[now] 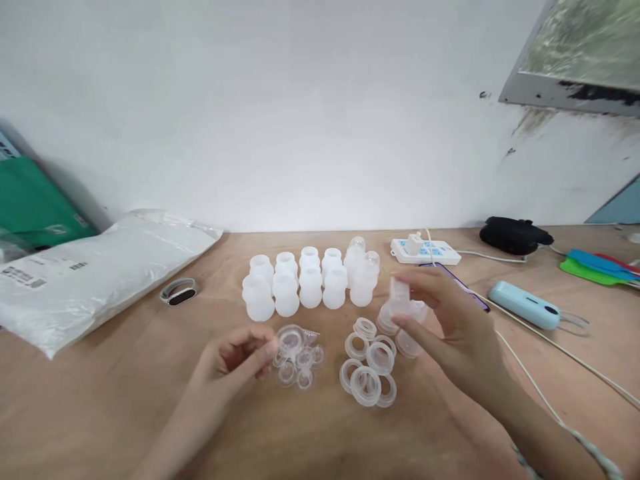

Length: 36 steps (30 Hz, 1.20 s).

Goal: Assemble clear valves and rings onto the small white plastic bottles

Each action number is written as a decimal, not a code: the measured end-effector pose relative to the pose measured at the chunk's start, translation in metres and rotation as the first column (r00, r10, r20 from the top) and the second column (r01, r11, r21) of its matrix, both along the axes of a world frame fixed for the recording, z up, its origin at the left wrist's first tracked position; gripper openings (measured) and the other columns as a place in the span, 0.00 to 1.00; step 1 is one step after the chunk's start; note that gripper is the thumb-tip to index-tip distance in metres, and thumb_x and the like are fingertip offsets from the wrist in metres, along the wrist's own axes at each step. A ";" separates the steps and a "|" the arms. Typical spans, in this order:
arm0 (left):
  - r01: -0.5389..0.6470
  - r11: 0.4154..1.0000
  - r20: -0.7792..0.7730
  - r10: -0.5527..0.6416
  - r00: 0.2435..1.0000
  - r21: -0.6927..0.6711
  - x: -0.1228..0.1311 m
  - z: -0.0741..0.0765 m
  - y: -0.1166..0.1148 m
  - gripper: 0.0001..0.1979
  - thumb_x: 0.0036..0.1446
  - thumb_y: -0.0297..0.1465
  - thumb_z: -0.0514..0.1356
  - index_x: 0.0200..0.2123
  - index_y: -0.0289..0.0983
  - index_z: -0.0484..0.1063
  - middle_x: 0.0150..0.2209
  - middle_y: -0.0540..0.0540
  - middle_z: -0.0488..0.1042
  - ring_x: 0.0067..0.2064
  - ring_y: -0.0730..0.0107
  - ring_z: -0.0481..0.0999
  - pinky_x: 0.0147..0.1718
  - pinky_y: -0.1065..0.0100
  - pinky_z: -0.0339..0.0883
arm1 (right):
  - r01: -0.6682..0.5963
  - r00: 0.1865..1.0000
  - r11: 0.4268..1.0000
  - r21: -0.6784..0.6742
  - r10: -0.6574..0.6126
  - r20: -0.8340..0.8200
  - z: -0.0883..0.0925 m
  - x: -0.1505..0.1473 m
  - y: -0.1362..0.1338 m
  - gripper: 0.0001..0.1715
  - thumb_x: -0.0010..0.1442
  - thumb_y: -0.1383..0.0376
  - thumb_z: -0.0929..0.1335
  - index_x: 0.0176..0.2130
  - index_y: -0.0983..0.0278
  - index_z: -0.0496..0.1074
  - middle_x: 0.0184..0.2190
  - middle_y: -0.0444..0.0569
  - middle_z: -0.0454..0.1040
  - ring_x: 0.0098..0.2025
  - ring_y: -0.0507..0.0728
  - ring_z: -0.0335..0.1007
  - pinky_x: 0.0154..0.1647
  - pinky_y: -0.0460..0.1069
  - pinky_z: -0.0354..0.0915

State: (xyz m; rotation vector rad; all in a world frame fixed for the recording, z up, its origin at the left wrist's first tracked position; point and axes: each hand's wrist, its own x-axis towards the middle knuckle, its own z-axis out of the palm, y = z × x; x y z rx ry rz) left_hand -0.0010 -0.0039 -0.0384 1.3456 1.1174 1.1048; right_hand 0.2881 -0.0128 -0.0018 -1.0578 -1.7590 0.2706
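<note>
Pinching a clear cap [291, 339], that's the left hand [235, 357]; seems well along, bodies [310, 287] standing in rows behind, rings [367, 377] loose on the surface [125, 400], one piece [400, 300] gripped by the right hand [450, 327].

I get bright, even light; soft shadows on the light brown wooden tabletop [100, 413], stretched edges, the right hand [450, 327] slightly blurred.

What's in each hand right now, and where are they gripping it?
Right hand pinches a translucent white plastic part by its sides. Left hand touches the rim of a clear cap; whether it grips cannot be told.
</note>
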 end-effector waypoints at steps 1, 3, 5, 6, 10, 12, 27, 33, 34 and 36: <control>-0.031 0.998 -0.045 0.034 0.998 0.062 -0.002 0.001 0.005 0.11 0.52 0.40 0.67 0.27 0.39 0.77 0.22 0.53 0.70 0.25 0.74 0.64 0.25 0.74 0.59 | -0.007 0.993 0.999 -0.031 0.011 0.115 -0.003 0.002 0.002 0.21 0.62 0.68 0.69 0.54 0.54 0.71 0.50 0.51 0.71 0.51 0.61 0.71 0.50 0.58 0.71; -0.071 0.989 -0.118 0.087 0.989 0.132 -0.004 0.001 0.012 0.11 0.53 0.39 0.66 0.27 0.39 0.77 0.25 0.52 0.72 0.28 0.72 0.67 0.27 0.73 0.61 | -0.049 0.952 0.993 -0.109 0.079 0.297 -0.013 0.001 0.006 0.22 0.63 0.71 0.67 0.55 0.56 0.70 0.50 0.52 0.69 0.48 0.60 0.72 0.46 0.57 0.73; -0.104 0.980 -0.196 0.137 0.971 0.171 -0.005 -0.004 0.018 0.11 0.55 0.40 0.64 0.28 0.39 0.75 0.26 0.51 0.73 0.30 0.68 0.69 0.29 0.71 0.62 | -0.096 0.897 0.981 -0.168 0.158 0.414 -0.026 -0.004 0.009 0.25 0.62 0.74 0.65 0.57 0.60 0.68 0.49 0.54 0.69 0.45 0.59 0.72 0.43 0.56 0.74; -0.118 0.975 -0.237 0.163 0.958 0.191 -0.004 -0.007 0.020 0.12 0.56 0.41 0.62 0.28 0.39 0.75 0.27 0.51 0.72 0.31 0.68 0.70 0.30 0.70 0.62 | -0.108 0.868 0.977 -0.182 0.182 0.461 -0.031 -0.007 0.010 0.26 0.61 0.76 0.65 0.57 0.62 0.67 0.48 0.55 0.70 0.45 0.60 0.72 0.44 0.56 0.73; -0.065 0.970 -0.416 0.160 0.895 0.234 -0.004 -0.018 0.022 0.14 0.61 0.42 0.58 0.29 0.39 0.73 0.29 0.50 0.73 0.31 0.66 0.69 0.29 0.69 0.60 | -0.109 0.754 0.970 -0.216 0.223 0.619 -0.041 -0.018 0.015 0.24 0.58 0.77 0.66 0.55 0.69 0.69 0.49 0.58 0.71 0.49 0.64 0.69 0.48 0.61 0.71; -0.017 0.972 -0.473 0.129 0.871 0.233 -0.004 -0.020 0.021 0.14 0.62 0.41 0.56 0.30 0.39 0.72 0.30 0.50 0.74 0.31 0.66 0.69 0.30 0.68 0.61 | -0.108 0.692 0.961 -0.254 0.256 0.675 -0.038 -0.021 0.016 0.22 0.57 0.77 0.66 0.52 0.69 0.71 0.49 0.58 0.71 0.49 0.65 0.68 0.49 0.62 0.70; 0.101 0.940 -0.595 0.120 0.795 0.325 -0.005 -0.022 0.013 0.13 0.66 0.39 0.52 0.32 0.41 0.70 0.30 0.51 0.75 0.34 0.64 0.74 0.31 0.69 0.66 | -0.047 0.613 0.951 -0.305 0.269 0.743 -0.028 -0.013 0.020 0.09 0.63 0.73 0.65 0.36 0.66 0.75 0.40 0.52 0.76 0.46 0.63 0.67 0.49 0.61 0.59; 0.188 0.874 -0.667 0.187 0.722 0.449 -0.007 -0.024 0.011 0.10 0.65 0.35 0.52 0.31 0.41 0.69 0.30 0.50 0.76 0.32 0.63 0.75 0.32 0.66 0.66 | -0.045 0.645 0.957 -0.285 0.246 0.724 -0.025 -0.013 0.022 0.09 0.64 0.73 0.65 0.35 0.66 0.74 0.39 0.52 0.76 0.46 0.62 0.67 0.49 0.59 0.58; 0.208 0.859 -0.677 0.197 0.709 0.468 -0.007 -0.025 0.012 0.10 0.65 0.34 0.52 0.31 0.40 0.68 0.31 0.50 0.76 0.33 0.63 0.75 0.34 0.64 0.67 | -0.040 0.653 0.962 -0.271 0.230 0.721 -0.024 -0.012 0.023 0.08 0.63 0.73 0.65 0.35 0.65 0.73 0.39 0.51 0.76 0.45 0.62 0.67 0.49 0.58 0.58; 0.236 0.838 -0.688 0.209 0.695 0.492 -0.006 -0.026 0.013 0.10 0.65 0.33 0.53 0.31 0.40 0.69 0.32 0.49 0.76 0.34 0.62 0.75 0.36 0.62 0.67 | -0.023 0.687 0.977 -0.213 0.170 0.707 -0.020 -0.010 0.026 0.08 0.63 0.73 0.65 0.34 0.65 0.72 0.36 0.50 0.76 0.43 0.61 0.68 0.47 0.57 0.58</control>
